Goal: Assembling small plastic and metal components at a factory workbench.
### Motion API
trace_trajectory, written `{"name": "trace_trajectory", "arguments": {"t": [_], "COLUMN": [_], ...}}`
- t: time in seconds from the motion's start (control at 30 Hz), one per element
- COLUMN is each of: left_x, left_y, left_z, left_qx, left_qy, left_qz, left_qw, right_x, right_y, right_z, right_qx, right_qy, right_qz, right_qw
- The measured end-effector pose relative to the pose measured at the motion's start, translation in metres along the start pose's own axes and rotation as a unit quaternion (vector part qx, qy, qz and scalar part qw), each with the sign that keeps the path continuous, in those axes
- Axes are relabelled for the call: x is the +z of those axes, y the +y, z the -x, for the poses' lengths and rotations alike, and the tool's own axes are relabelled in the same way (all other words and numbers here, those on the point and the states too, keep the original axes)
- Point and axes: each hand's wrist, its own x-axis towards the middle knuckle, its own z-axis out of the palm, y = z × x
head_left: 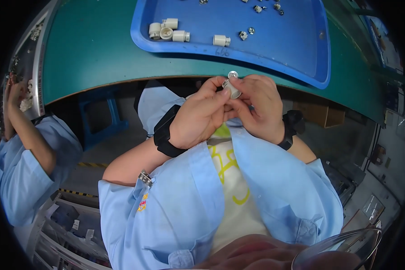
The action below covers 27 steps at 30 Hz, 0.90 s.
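Observation:
Just off the table's front edge, both hands meet around a white cylindrical plastic part [234, 92]. My left hand [195, 114] is closed, pinching this part between thumb and fingers from the left. From the other side my right hand [262, 104] closes on it too, thumb and fingertips bent against it. A small shiny round metal piece [232, 74] shows at the top, by the right fingertips; whether it is attached to the white part I cannot tell. Similar white parts [181, 36] lie in the blue tray [189, 48], one of them [220, 40] apart from the cluster.
Small metal-and-white pieces [243, 35] are scattered in the tray on the green table [90, 49]. At the left, another person [36, 153] works at a side bench. A blue stool [101, 121] and a cardboard box [321, 112] are under the table.

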Motion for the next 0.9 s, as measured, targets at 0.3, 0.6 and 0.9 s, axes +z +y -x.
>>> {"name": "trace_trajectory", "arguments": {"t": [0.3, 0.6, 0.9], "left_x": [-0.020, -0.035, -0.038], "left_y": [-0.004, -0.004, -0.003], "left_z": [-0.014, -0.024, -0.028], "left_qx": [-0.085, -0.120, -0.175], "left_qy": [0.041, -0.045, -0.018], "left_qz": [0.004, 0.074, 0.045], "left_qw": [0.996, 0.989, 0.983], "right_x": [0.018, 0.014, 0.014], "right_y": [-0.001, -0.012, -0.018], "right_z": [0.018, 0.008, -0.003], "right_qx": [0.120, 0.142, 0.187], "right_qy": [0.002, -0.064, -0.105], "right_qz": [0.095, 0.169, 0.204], "right_qw": [0.988, 0.973, 0.955]}}
